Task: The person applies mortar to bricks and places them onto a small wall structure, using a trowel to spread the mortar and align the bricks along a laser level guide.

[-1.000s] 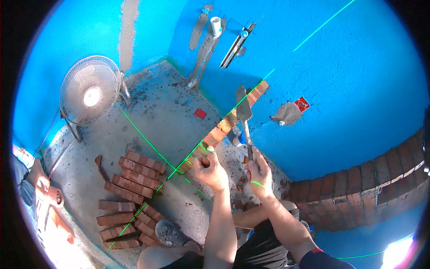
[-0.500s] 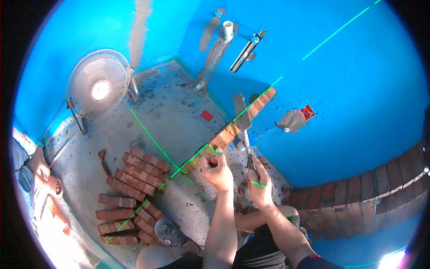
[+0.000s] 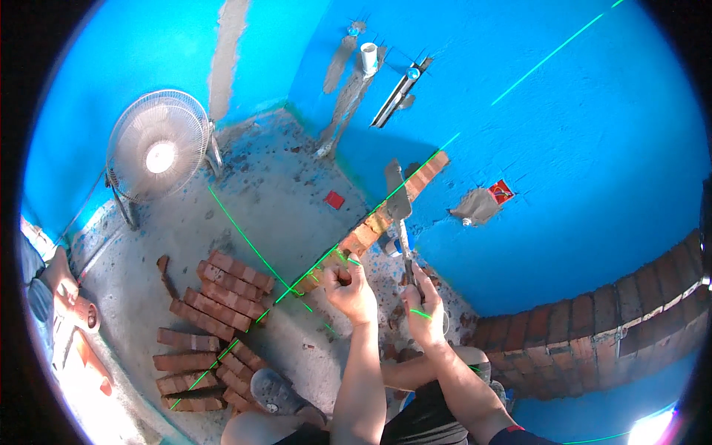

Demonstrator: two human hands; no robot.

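Note:
My right hand (image 3: 423,308) grips the handle of a trowel (image 3: 397,187), whose grey blade points up over a narrow row of bricks (image 3: 360,236) along the blue wall. Left of it, my left hand (image 3: 347,289) hangs over the row's near end with curled fingers and raised thumb; what is in it, if anything, I cannot make out. A green laser line runs along the row and crosses another on the concrete floor (image 3: 259,222). A blue-and-white object (image 3: 391,243), partly hidden, lies behind the trowel handle.
Loose bricks (image 3: 215,304) are piled at lower left beside my shoe (image 3: 278,389). A standing fan (image 3: 159,144) is at upper left, another person's foot (image 3: 59,274) at far left. A red square (image 3: 334,200) lies on the floor; pipes (image 3: 368,59) emerge from the wall, and brickwork (image 3: 578,319) runs along the right.
The view has shifted slightly. My hands and the trowel have moved only a little, the trowel blade sitting slightly lower in the picture than one second ago.

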